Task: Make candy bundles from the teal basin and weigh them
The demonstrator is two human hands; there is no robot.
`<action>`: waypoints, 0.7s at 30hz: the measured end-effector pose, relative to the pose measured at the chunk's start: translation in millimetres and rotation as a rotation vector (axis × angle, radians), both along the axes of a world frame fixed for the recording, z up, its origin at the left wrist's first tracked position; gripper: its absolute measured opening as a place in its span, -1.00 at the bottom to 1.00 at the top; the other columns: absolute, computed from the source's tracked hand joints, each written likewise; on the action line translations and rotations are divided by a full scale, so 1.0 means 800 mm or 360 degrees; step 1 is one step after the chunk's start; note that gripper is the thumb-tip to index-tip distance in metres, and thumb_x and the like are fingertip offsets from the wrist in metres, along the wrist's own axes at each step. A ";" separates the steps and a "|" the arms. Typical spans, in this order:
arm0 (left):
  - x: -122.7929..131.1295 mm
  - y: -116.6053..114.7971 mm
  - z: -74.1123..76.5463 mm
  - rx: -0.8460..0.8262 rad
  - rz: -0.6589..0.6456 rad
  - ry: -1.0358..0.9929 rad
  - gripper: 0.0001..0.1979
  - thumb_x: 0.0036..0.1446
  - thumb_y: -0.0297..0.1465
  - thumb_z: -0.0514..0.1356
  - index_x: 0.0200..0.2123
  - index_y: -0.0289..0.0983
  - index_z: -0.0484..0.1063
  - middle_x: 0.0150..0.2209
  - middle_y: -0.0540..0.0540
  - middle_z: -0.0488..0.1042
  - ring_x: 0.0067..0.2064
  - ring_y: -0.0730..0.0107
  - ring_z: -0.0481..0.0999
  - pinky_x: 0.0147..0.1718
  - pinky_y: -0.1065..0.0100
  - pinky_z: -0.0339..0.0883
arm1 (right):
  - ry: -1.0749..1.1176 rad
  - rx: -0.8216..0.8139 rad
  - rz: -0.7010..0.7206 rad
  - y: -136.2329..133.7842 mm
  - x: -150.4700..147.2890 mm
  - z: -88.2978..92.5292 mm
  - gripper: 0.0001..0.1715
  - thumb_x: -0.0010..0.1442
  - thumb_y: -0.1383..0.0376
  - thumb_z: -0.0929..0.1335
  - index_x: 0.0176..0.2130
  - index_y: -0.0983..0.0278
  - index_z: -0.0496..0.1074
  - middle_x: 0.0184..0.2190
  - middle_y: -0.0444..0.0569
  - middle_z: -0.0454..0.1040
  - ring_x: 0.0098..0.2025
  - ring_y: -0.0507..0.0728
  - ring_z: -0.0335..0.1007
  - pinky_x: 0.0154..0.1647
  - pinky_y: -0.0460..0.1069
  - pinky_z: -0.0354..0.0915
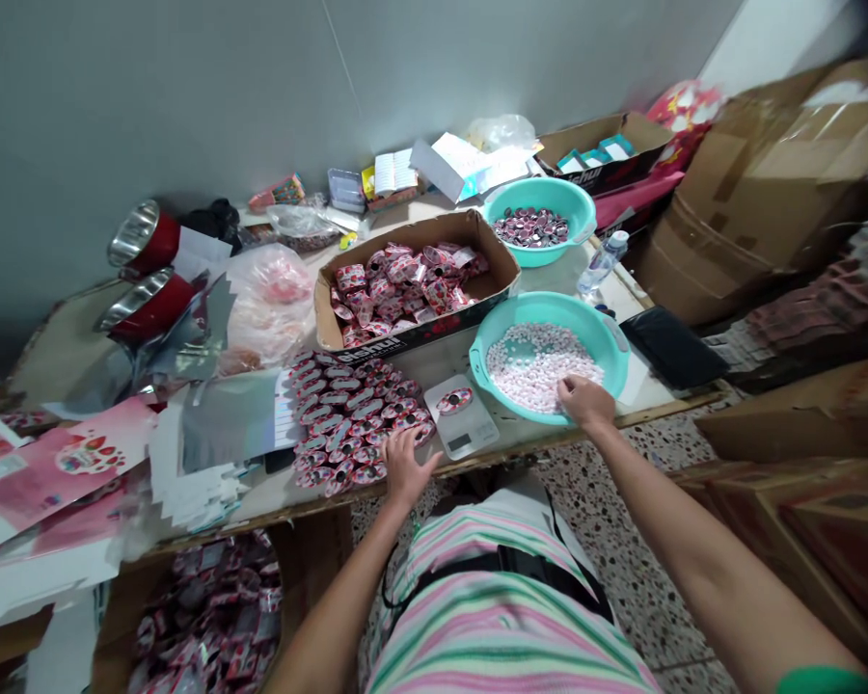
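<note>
My left hand point(406, 470) rests with fingers spread at the right edge of rows of small oval containers point(347, 416), pink and white with dark centres. Its fingertips touch the nearest ones. My right hand point(585, 401) reaches over the front rim of a turquoise basin point(614, 361), its fingers pinched at the small pale pink pieces point(539, 359) inside; what they hold is hidden. Between the hands lies a flat kitchen scale point(472, 434), with one oval container point(454, 400) on its plate.
Behind stands a cardboard box point(506, 270) of similar containers. A second turquoise basin point(583, 234) holds dark-and-pink lids or cases. A clear bottle point(603, 262) and black pouch point(674, 347) lie right. Left are stacked papers point(188, 482), plastic bags point(267, 299) and red metal bowls point(155, 304).
</note>
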State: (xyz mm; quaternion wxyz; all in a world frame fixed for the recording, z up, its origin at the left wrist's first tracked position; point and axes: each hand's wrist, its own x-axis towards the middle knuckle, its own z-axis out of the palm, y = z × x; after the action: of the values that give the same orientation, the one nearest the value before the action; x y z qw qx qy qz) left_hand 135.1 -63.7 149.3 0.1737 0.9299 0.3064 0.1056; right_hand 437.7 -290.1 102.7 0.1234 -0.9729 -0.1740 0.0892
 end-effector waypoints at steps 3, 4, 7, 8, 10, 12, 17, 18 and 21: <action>0.002 -0.001 0.001 0.0007 -0.0018 -0.0031 -0.53 -0.03 -0.23 0.30 -0.02 -0.17 0.35 -0.04 -0.14 0.46 0.08 0.05 0.31 0.13 0.00 0.06 | 0.0155 -0.0087 0.0281 0.004 0.007 0.002 -0.62 0.15 0.11 0.23 -0.30 0.24 0.54 -0.27 0.05 0.52 -0.34 0.10 0.34 -0.45 -0.06 0.00; 0.002 -0.001 0.001 0.0006 -0.0018 -0.0040 -0.53 -0.02 -0.24 0.29 -0.01 -0.17 0.35 -0.04 -0.14 0.46 0.08 0.06 0.31 0.13 0.00 0.06 | 0.0202 -0.0108 0.0379 0.005 0.010 0.002 -0.63 0.14 0.11 0.24 -0.30 0.24 0.55 -0.26 0.06 0.52 -0.31 0.11 0.35 -0.43 -0.06 0.02; -0.003 -0.005 0.001 0.0001 0.0008 -0.0083 -0.55 0.01 -0.25 0.27 -0.01 -0.18 0.34 -0.06 -0.13 0.47 0.08 0.08 0.32 0.14 0.00 0.06 | 0.0314 -0.0149 0.0548 0.013 0.016 0.000 -0.69 0.10 0.19 0.27 -0.35 0.24 0.56 -0.33 0.04 0.53 -0.33 0.10 0.36 -0.42 -0.07 0.04; -0.006 -0.006 0.002 -0.0003 0.0023 -0.0097 -0.56 0.02 -0.26 0.26 -0.01 -0.18 0.34 -0.06 -0.13 0.47 0.07 0.08 0.32 0.15 0.00 0.06 | 0.0335 -0.0149 0.0574 0.016 0.017 -0.001 -0.72 0.08 0.23 0.27 -0.38 0.24 0.56 -0.38 0.03 0.52 -0.36 0.09 0.35 -0.42 -0.08 0.04; -0.014 -0.009 0.003 -0.0015 0.0064 -0.0122 -0.59 0.03 -0.27 0.25 -0.02 -0.18 0.35 -0.07 -0.12 0.48 0.07 0.09 0.32 0.14 0.00 0.07 | 0.0365 -0.0148 0.0623 0.024 0.019 -0.003 -0.74 0.05 0.30 0.27 -0.46 0.27 0.55 -0.50 0.01 0.50 -0.44 0.07 0.33 -0.44 -0.08 0.02; -0.023 -0.012 0.004 -0.0027 0.0105 -0.0134 -0.62 0.04 -0.29 0.25 -0.04 -0.18 0.36 -0.08 -0.12 0.48 0.07 0.09 0.32 0.13 0.01 0.08 | 0.0394 -0.0149 0.0681 0.032 0.021 -0.006 -0.73 0.03 0.35 0.25 -0.52 0.30 0.52 -0.58 0.00 0.46 -0.50 0.05 0.30 -0.46 -0.08 0.00; -0.049 -0.023 0.002 -0.0045 0.0182 -0.0140 -0.65 0.06 -0.31 0.23 -0.06 -0.20 0.37 -0.09 -0.11 0.48 0.06 0.12 0.33 0.13 0.02 0.10 | 0.0432 -0.0143 0.0779 0.045 0.026 -0.016 -0.75 -0.06 0.41 0.24 -0.59 0.34 0.49 -0.62 0.02 0.43 -0.54 0.06 0.28 -0.48 -0.07 0.00; -0.054 -0.025 0.002 -0.0054 0.0198 -0.0143 -0.66 0.06 -0.31 0.23 -0.06 -0.20 0.37 -0.09 -0.11 0.48 0.06 0.12 0.33 0.13 0.02 0.11 | 0.0438 -0.0139 0.0787 0.046 0.027 -0.017 -0.76 -0.07 0.41 0.25 -0.60 0.34 0.49 -0.62 0.02 0.43 -0.54 0.07 0.29 -0.48 -0.06 0.01; -0.068 -0.029 0.000 -0.0092 0.0235 -0.0152 -0.70 0.08 -0.31 0.21 -0.08 -0.19 0.39 -0.09 -0.10 0.48 0.06 0.13 0.33 0.12 0.04 0.13 | 0.0472 -0.0107 0.0809 0.048 0.030 -0.020 -0.78 -0.09 0.38 0.27 -0.59 0.33 0.49 -0.62 0.01 0.45 -0.53 0.09 0.32 -0.49 -0.07 0.04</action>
State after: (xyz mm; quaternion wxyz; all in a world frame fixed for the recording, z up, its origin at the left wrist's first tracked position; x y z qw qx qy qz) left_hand 80.4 -87.0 149.3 0.2065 0.8933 0.3686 0.1534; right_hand 462.0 -251.9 86.7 0.0890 -0.8780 -0.3891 0.2641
